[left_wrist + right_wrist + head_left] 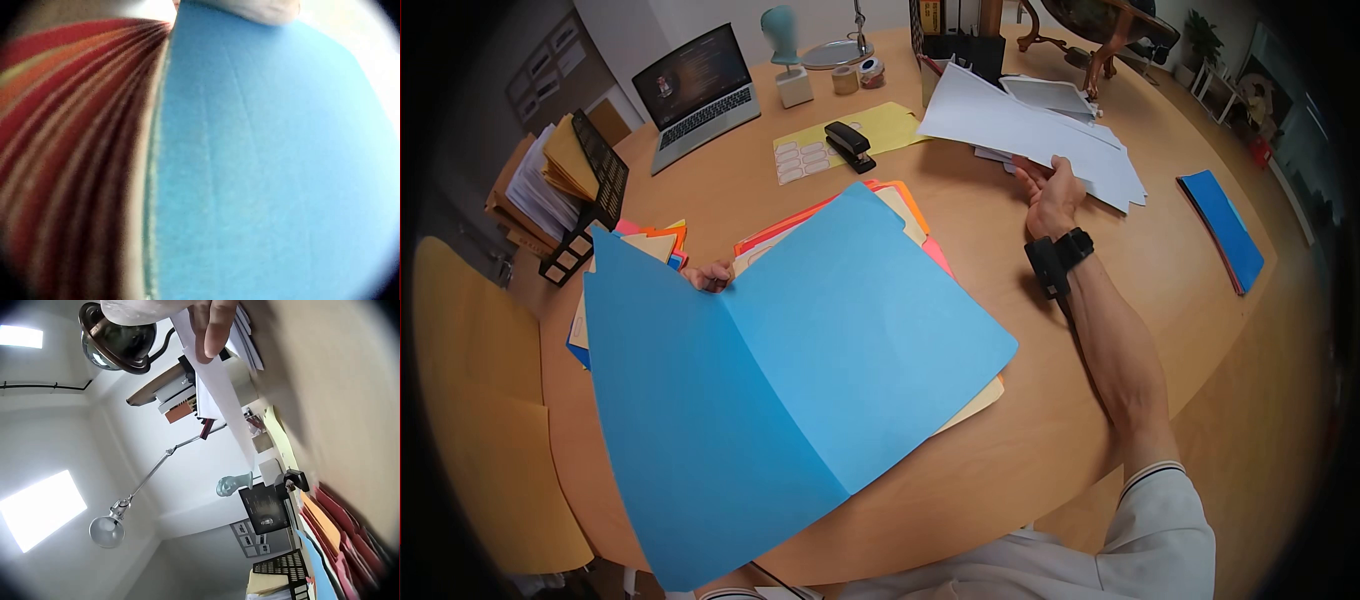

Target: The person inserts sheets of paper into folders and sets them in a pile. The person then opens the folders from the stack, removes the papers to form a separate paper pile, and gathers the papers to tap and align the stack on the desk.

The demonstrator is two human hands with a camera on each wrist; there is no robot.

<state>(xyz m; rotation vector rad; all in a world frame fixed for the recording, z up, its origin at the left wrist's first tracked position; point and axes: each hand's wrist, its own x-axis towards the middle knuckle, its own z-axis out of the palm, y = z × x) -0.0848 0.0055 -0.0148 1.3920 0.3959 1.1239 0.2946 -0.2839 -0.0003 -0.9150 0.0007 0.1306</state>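
Note:
A blue folder point(870, 320) lies spread open on a stack of colored folders, its left flap point(670, 400) raised over the near side of the desk. At the top of its fold, my left hand point(708, 275) grips the folder from behind, so most of that hand is hidden. In the left wrist view, part of the left hand point(269, 9) shows above the blue cover point(250, 156). Over at the back right, my right hand point(1055, 198) pinches white paper point(1010, 125), lifted at its left end above other sheets. Its fingers point(219, 328) overlap the paper in the right wrist view.
Behind the folders are a black stapler point(850, 145), a yellow sheet point(890, 125) and a laptop point(700, 95). A black file rack point(605, 170) stands left. More colored folders point(662, 240) lie under the raised flap. Blue folded material point(1225, 230) rests near the right edge.

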